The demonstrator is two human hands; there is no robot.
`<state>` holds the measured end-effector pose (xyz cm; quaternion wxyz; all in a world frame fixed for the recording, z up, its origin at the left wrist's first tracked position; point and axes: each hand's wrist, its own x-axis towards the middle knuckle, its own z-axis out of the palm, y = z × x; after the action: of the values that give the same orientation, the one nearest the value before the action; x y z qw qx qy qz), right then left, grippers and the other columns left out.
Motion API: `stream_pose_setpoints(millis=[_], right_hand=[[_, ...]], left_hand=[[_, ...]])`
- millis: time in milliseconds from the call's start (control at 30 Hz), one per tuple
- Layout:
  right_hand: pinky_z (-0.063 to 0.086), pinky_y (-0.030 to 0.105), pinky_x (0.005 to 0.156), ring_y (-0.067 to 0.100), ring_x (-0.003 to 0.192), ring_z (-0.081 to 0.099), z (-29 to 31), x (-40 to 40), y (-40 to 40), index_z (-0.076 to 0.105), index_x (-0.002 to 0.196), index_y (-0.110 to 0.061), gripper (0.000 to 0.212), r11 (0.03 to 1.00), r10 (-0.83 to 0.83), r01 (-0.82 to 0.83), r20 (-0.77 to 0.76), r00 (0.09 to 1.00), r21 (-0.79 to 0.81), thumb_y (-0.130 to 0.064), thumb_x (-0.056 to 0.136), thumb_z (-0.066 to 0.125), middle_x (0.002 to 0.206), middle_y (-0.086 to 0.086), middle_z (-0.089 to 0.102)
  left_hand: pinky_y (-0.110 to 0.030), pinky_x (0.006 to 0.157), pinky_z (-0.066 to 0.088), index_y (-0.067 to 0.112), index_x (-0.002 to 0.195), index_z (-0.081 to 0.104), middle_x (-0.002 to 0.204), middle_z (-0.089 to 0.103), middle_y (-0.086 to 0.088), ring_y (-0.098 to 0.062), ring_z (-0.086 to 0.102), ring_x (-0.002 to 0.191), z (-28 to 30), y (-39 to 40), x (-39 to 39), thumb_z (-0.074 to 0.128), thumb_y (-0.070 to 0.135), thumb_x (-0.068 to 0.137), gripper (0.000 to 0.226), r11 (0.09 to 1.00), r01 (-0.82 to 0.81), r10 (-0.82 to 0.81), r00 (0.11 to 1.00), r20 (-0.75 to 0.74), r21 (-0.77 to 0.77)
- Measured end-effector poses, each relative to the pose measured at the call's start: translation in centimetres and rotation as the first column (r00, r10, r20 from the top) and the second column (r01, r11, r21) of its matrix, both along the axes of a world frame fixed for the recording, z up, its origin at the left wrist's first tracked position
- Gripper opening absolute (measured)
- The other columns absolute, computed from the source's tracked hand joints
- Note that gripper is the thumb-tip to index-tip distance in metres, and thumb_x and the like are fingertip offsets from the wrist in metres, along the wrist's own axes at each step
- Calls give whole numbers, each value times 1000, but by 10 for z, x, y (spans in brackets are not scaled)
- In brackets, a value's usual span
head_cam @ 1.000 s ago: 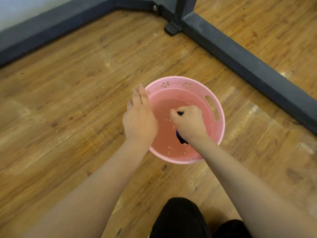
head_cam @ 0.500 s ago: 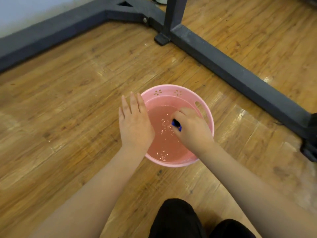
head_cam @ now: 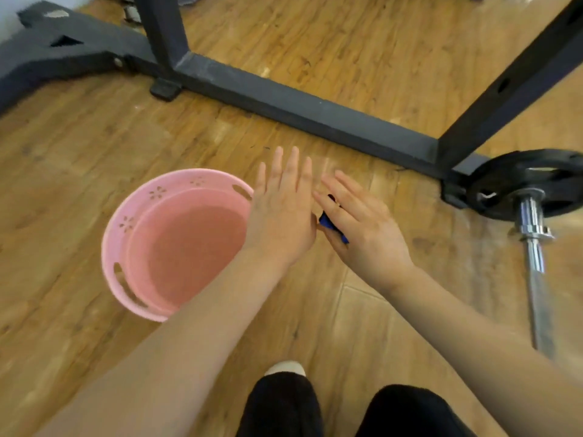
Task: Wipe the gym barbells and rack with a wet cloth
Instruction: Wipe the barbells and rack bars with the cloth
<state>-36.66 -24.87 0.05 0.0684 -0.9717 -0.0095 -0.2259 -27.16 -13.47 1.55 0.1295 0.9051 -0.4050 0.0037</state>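
Both my hands hang over the wooden floor (head_cam: pixel 79 159), just right of the pink plastic basin (head_cam: pixel 126 247). My left hand (head_cam: pixel 282 212) is flat, back up, fingers straight and held together, its little-finger side crossing over the basin's right rim. My right hand (head_cam: pixel 362 228) sits just beside it, fingers stretched out toward the left hand; the blue cloth (head_cam: pixel 329 223) shows only as a small wad in the gap between the two hands, pressed against my right palm side. Straight fingers, no curl round it that I can see. The basin holds shallow water; handle slots cut through the near-left and far-right rim, flower holes along the far wall. Beyond my fingertips a strip of bare floor runs to the rack's dark base beam (head_cam: pixel 299 108), which crosses diagonally from upper left to right. Two uprights rise from it: one at upper left (head_cam: pixel 161 29), one slanting up at right (head_cam: pixel 517 77). At far right a black weight plate (head_cam: pixel 492 190) sits at the beam's end, with the chrome barbell (head_cam: pixel 536 266) reaching toward me, well apart from my right forearm. My dark-trousered knees (head_cam: pixel 284 405) close the bottom edge.
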Motion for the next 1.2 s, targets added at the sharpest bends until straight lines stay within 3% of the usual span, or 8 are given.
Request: stream_pose_setpoints(millis=[167,333,567,800,867,1000,1133,1200], right_hand=[[49,47,92,32,126,49,0,-89,-50,59,125,-2,39,959,-283,280,-76,956,-43,-18,89,57,133,15,55],[53,45,85,33,118,56,-11,-195,-87,63,120,-3,41,849,-527,526,-132,840,-41,-18,82,64,127,15,60],[56,45,68,35,96,65,-30,-333,-105,68,110,-4,41,590,-782,807,-256,568,-12,-6,71,81,115,15,65],[47,39,80,32,99,60,-40,-391,-112,66,112,-4,31,301,-897,947,-306,320,109,-11,82,71,111,9,65],[42,31,80,28,100,58,-45,-400,-111,65,112,-5,30,243,-907,960,-319,275,138,-14,83,70,108,8,64],[36,25,76,23,96,55,-54,-405,-105,62,111,-7,29,207,-900,964,-354,254,166,-17,85,69,104,6,62],[47,36,72,24,90,56,-59,-413,-97,65,103,-7,22,265,-876,951,-372,306,158,-14,84,70,97,6,64],[48,37,71,26,88,57,-61,-422,-93,67,98,-7,18,250,-885,954,-359,295,169,-13,82,72,93,6,65]], left_hand=[[-42,116,-5,9,151,-2,159,-5,-11,-27,-11,145,-5,-68,-54,39,28,97,70,954,275,-284,957,61,122],[-41,116,-6,9,151,-3,159,-7,-10,-26,-13,145,-20,-133,-134,39,24,97,70,832,529,-537,844,3,165],[-40,116,-6,6,150,-5,159,-9,-9,-26,-12,145,-48,-195,-243,37,24,98,69,628,751,-761,647,-39,204],[-41,115,-7,4,147,-14,157,-15,-12,-28,-16,144,-74,-210,-311,40,29,96,79,461,853,-872,487,-51,245],[-40,115,-8,4,147,-14,157,-15,-12,-28,-16,144,-81,-207,-323,39,28,97,77,428,868,-886,457,-70,253],[-40,114,-10,4,147,-16,157,-18,-11,-28,-17,144,-95,-203,-329,37,28,97,76,373,880,-912,406,-57,293],[-40,114,-10,4,147,-16,157,-18,-10,-27,-18,144,-100,-201,-336,37,28,97,76,324,889,-931,361,-61,323],[-41,114,-11,5,147,-16,157,-18,-10,-27,-19,143,-103,-197,-344,37,27,97,77,296,902,-942,331,-63,315]])
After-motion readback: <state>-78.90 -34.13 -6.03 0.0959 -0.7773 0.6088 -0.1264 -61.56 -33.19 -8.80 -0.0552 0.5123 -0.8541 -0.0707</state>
